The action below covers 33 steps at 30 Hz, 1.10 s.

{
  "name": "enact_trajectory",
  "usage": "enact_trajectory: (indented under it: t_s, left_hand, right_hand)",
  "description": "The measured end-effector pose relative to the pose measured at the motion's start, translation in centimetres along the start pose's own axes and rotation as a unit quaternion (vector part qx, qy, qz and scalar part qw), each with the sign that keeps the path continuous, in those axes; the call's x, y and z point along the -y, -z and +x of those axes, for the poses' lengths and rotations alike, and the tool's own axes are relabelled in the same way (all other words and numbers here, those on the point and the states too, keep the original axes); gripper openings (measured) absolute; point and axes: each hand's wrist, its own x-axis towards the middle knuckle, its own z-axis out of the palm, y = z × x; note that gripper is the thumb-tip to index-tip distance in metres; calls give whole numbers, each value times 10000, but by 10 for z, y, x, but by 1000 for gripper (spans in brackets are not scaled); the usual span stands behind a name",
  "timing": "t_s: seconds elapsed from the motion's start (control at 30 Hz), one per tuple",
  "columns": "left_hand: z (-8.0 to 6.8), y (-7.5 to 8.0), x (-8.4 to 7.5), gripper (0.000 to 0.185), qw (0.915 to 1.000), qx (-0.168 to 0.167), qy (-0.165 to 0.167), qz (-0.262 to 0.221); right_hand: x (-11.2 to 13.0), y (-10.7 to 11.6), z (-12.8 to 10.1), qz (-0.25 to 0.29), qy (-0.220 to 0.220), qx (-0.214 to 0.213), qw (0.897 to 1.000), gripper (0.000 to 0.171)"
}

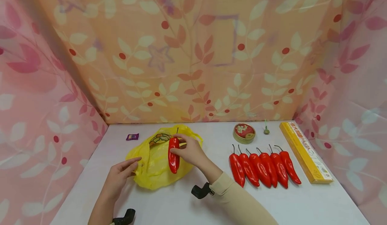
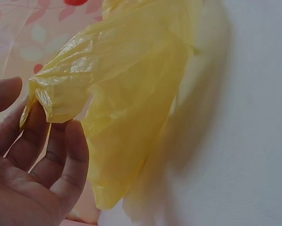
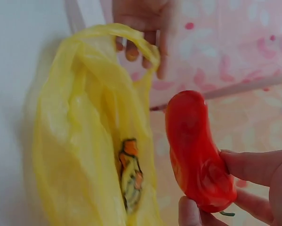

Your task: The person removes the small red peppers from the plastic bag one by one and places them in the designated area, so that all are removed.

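My right hand [image 1: 189,148] pinches a red chili pepper [image 1: 173,156] between thumb and fingers, its stem end up, over a yellow plastic bag [image 1: 154,174]. In the right wrist view the pepper [image 3: 190,141] is beside the bag [image 3: 79,141], apart from it. My left hand [image 1: 118,176] is at the bag's left edge. The left wrist view has the bag's edge [image 2: 60,101] lying against the fingers of that hand [image 2: 32,174], which are only slightly bent, with the thumb away from the plastic. A printed pattern [image 1: 161,138] shows on the bag.
Several red chili peppers [image 1: 262,167] lie in a row on the right of the white table [image 1: 181,204]. Beyond them are a round red-lidded tin [image 1: 244,133] and a small green item [image 1: 266,130]. A yellow pasta box [image 1: 306,154] lies far right; a purple packet [image 1: 132,137] lies back left.
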Motion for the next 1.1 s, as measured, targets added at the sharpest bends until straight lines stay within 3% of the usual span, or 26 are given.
enact_trajectory:
  t_s: [0.17, 0.5, 0.7, 0.93, 1.1]
  left_hand:
    - [-2, 1, 1, 44, 9996, -32, 247, 94]
    - [-3, 2, 4, 43, 9995, -68, 311, 87]
    - [-2, 3, 6, 42, 9996, -66, 252, 65]
    - [-2, 5, 5, 43, 9993, -71, 291, 214]
    - [-3, 7, 5, 44, 9993, -69, 294, 225]
  right_hand:
    - [-10, 23, -17, -18, 59, -206, 9998, 55]
    - [-49, 65, -53, -892, -370, -712, 9928, 54]
    - [-71, 80, -70, -2101, -867, -788, 9706, 57]
    - [-84, 88, -74, -3363, -764, -522, 9372, 56]
    - [-89, 91, -71, -3672, -665, -552, 9261, 46]
